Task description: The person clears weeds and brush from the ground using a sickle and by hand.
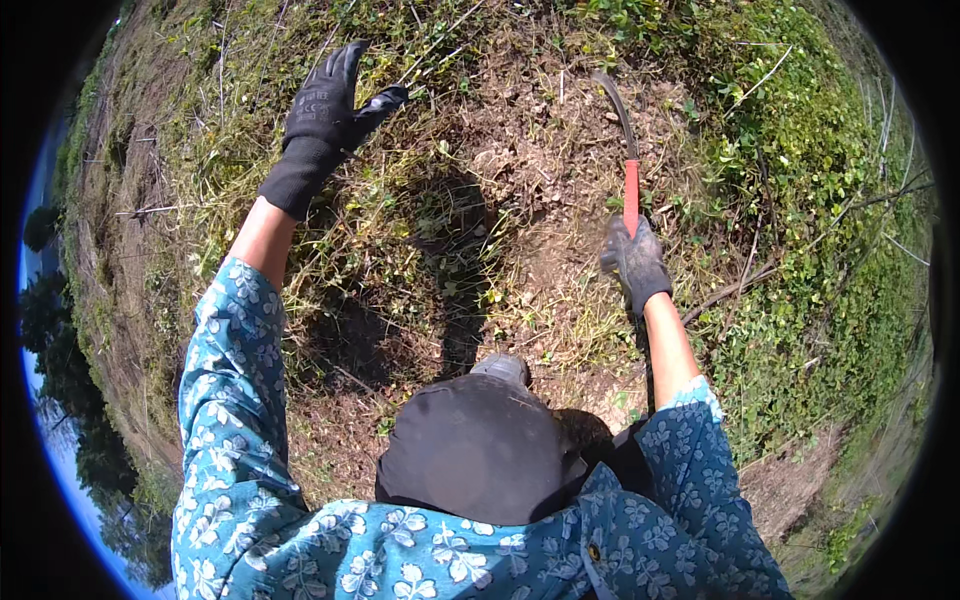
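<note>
My right hand (643,264), in a dark, soil-dusted work glove, grips the red handle of a sickle (631,187). The sickle's narrow curved blade points away from me over bare brown soil (536,142) strewn with dry stems. At the upper left, my left hand (327,109) wears a black coated glove that bears writing. Its thumb is spread from the fingers, and nothing shows in its grasp. Beneath that hand lie tangled green and yellowing vines (247,142); whether it touches them I cannot tell.
Dense leafy vines (810,315) cover the ground on the right. A bare woody branch (731,292) lies near my right wrist. My dark-trousered knee (472,442) juts forward, with a grey boot toe (501,367) just beyond. Trees (71,390) stand at the far left edge.
</note>
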Tool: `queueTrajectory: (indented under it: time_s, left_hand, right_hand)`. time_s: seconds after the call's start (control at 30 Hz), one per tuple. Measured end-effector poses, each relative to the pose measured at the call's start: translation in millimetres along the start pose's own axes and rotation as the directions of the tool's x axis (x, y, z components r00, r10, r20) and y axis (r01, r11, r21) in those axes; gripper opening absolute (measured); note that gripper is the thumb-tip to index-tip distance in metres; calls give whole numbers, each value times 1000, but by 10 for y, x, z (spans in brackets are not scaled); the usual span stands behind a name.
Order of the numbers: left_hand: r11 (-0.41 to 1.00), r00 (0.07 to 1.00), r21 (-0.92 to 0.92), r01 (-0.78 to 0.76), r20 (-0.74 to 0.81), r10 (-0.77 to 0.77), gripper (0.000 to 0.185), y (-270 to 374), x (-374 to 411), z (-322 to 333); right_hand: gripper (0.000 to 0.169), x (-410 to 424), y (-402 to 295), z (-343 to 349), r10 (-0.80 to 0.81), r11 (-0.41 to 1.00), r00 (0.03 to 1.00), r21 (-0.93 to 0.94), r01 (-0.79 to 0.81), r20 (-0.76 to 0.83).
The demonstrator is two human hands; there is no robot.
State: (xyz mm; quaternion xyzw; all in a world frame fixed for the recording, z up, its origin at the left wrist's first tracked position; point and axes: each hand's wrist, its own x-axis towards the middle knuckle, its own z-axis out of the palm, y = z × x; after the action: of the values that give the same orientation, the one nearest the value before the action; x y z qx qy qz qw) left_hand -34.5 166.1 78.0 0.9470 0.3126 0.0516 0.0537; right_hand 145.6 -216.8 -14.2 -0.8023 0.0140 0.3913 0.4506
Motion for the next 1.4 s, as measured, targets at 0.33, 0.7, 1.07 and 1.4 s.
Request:
queueTrajectory:
  time_s: [0.33, 0.7, 1.07, 1.4]
  left_hand:
    - [970, 988, 236, 66, 118, -96, 85, 50, 1321, 1899]
    - [955, 856, -8, 298, 444, -264, 47, 411, 1346, 1240]
    - [952, 749, -129, 278, 649, -131, 54, 213, -1122, 1019]
    - [894, 725, 116, 433, 544, -422, 74, 399, -1709, 1517]
  right_hand:
    - [53, 50, -44, 156, 128, 963, 991, 241, -119, -25]
    - [38, 38, -143, 97, 232, 836, 972, 515, -189, -20]
    - [22, 85, -58, -13, 139, 885, 990, 446, -133, 20]
    - [28, -457, -415, 286, -55, 870, 998, 489, 54, -12]
